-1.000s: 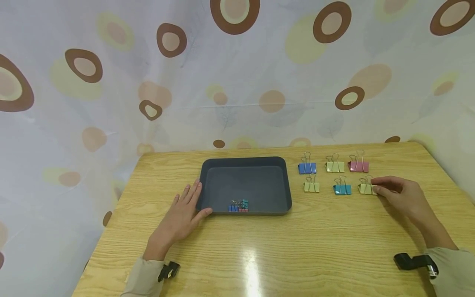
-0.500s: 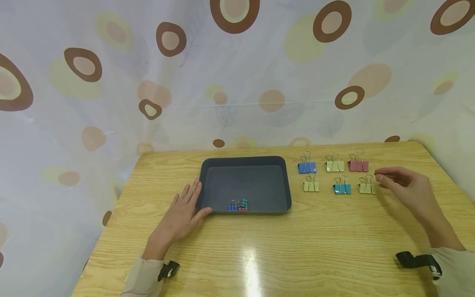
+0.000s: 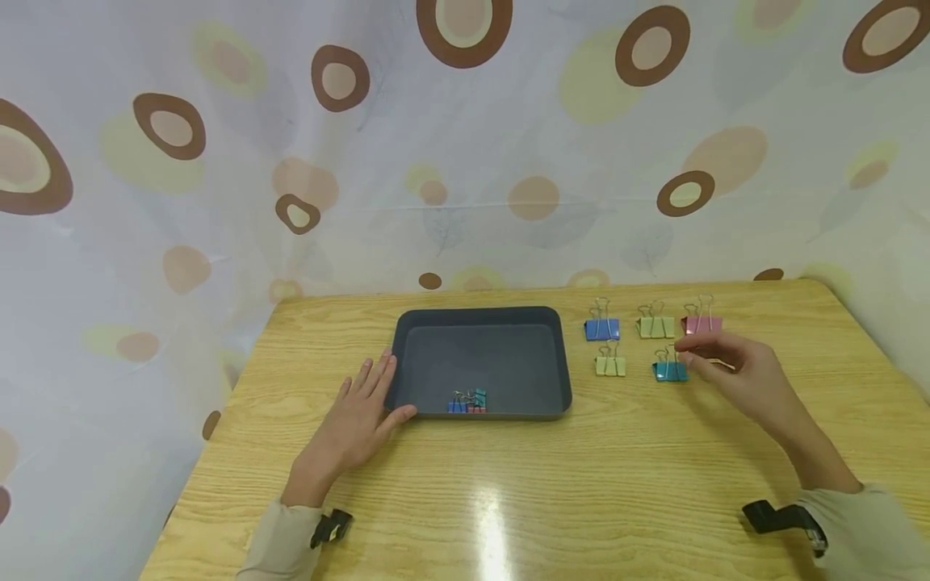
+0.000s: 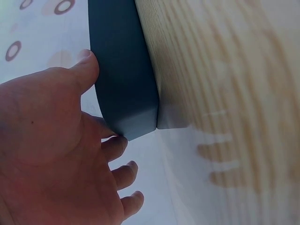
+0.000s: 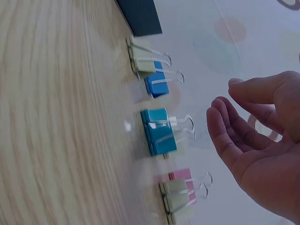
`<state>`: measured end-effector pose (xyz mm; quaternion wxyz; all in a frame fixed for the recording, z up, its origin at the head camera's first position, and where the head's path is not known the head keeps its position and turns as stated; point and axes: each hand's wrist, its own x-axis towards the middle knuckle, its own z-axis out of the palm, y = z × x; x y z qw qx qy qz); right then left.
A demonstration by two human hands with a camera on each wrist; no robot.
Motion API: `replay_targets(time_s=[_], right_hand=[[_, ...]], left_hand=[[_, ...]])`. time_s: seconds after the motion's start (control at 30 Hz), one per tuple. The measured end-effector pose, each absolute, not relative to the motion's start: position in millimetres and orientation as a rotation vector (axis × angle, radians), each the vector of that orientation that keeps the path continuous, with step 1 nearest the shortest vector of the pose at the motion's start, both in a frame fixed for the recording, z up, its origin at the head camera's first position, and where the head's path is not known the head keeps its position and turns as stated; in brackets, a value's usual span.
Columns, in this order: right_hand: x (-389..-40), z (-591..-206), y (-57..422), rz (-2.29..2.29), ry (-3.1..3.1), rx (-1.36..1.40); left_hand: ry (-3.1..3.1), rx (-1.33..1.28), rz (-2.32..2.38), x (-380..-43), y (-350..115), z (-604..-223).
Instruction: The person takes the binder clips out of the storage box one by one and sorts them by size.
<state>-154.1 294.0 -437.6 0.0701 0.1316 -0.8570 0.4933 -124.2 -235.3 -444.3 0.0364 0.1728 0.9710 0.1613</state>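
In the head view my right hand [image 3: 737, 375] hovers beside the teal binder clip [image 3: 669, 371], thumb and fingers apart and empty. The right wrist view shows a gap between this hand and the teal clip's wire handles. A pale green binder clip [image 5: 176, 197] stands by the pink one in that view; the hand hides it in the head view. My left hand [image 3: 352, 424] lies at the near left corner of the dark grey tray [image 3: 563, 363], fingers extended, thumb against its wall. Small blue [image 3: 457, 408], red [image 3: 476, 410] and teal [image 3: 479, 396] binder clips sit inside the tray's near edge.
Right of the tray, a back row holds a blue clip [image 3: 601, 329], a yellow-green clip [image 3: 657, 327] and a pink clip [image 3: 701, 324]. A smaller pale yellow clip [image 3: 610, 366] stands nearest the tray. A patterned curtain [image 3: 479, 145] hangs behind the wooden table [image 3: 581, 500].
My right hand has moved left, from the pale green clip at the front right to beside the teal clip. The left hand and the clips have stayed in place.
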Motion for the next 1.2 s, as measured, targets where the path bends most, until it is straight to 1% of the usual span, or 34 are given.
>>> replay_targets(time_s=[0.17,0.47,0.93,1.2], right_hand=[[-150,-435,274,1.501,-2.603,0.439],[-148,-431,237,1.628,-2.503,0.629],[-157,-428,172,1.774,-2.488,0.760],[-167,-439,138,1.794,-2.508,0.847]], left_hand=[[2.985,0.538,0.486,-125,-235,-445],[2.983,0.539,0.468,-128,-233,-445],[2.984,0.525,0.463,-127,-234,-443],[2.983,0.525,0.466,-125,-234,-445]])
